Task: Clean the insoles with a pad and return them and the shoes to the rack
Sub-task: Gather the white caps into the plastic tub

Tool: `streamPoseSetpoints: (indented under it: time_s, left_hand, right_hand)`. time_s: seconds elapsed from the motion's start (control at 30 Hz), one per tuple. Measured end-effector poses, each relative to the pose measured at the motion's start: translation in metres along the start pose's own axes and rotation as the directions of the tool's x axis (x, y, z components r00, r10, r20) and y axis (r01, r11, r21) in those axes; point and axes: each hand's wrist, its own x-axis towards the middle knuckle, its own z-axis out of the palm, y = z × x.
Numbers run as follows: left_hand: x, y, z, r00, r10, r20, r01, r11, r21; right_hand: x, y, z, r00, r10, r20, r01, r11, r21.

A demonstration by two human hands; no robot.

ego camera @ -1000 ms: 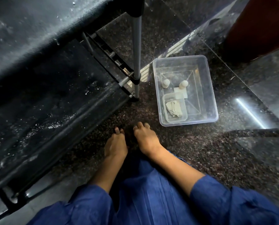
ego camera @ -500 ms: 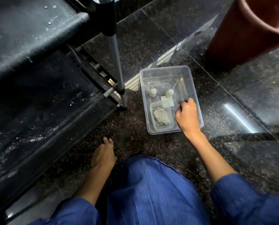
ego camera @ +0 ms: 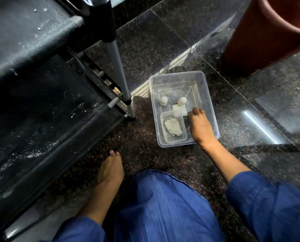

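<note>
Rack (ego camera: 41, 105): stood at the left, its dark fabric shelves dusted with white specks; no shoes or insoles showed on the visible tiers, and none were in view anywhere.
Rack post (ego camera: 118, 70): one grey metal upright, footed on the floor just beside the bin.
Left hand (ego camera: 111, 170): rested flat on the floor, fingers together and holding nothing; judged to be bracing the crouched person.
Clear bin (ego camera: 208, 95): one, set on the floor near the rack, presumably to keep supplies within reach.
Inner tray (ego camera: 165, 137): one, in the bin's near-left corner, holding one crumpled grey cloth (ego camera: 173, 127).
White pads (ego camera: 179, 110): a small stack at the bin's middle; count could not be told.
Small white bottles (ego camera: 163, 100): two, upright at the far side.
Right hand (ego camera: 200, 127): reached into the bin, fingers (ego camera: 196, 111) curled down just beside the pads; whether they gripped one could not be told.
Bucket (ego camera: 260, 37): one, reddish, far right.
</note>
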Motion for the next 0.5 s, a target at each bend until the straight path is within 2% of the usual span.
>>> streamPoseSetpoints:
  time_s: [0.2,0.27,0.33,0.4,0.47,0.5]
  left_hand:
    - [-0.001,0.005,-0.011,0.993,0.001,0.117,0.003,0.999,-0.033]
    - [-0.001,0.005,-0.012,0.991,-0.004,0.134,0.009,0.999,-0.04]
    - [-0.001,0.007,-0.012,0.99,-0.016,0.143,0.024,0.998,-0.051]
    - [-0.002,0.012,-0.012,0.988,-0.043,0.149,0.056,0.995,-0.08]
    - [-0.004,0.019,-0.012,0.983,-0.072,0.169,0.09,0.991,-0.102]
    - [-0.004,0.022,-0.012,0.982,-0.079,0.17,0.099,0.989,-0.109]
  right_hand:
    - [-0.013,0.006,-0.005,0.999,0.029,-0.028,-0.025,0.994,0.106]
    - [-0.027,0.015,-0.012,0.982,0.101,-0.163,-0.065,0.975,0.21]
    - [-0.046,0.022,-0.02,0.924,0.257,-0.283,-0.163,0.934,0.317]
    - [-0.067,0.026,-0.021,0.842,0.486,-0.235,-0.327,0.806,0.494]
    - [-0.082,0.027,-0.008,0.729,0.684,-0.003,-0.528,0.565,0.634]
    - [-0.086,0.025,-0.001,0.664,0.732,0.152,-0.596,0.395,0.699]
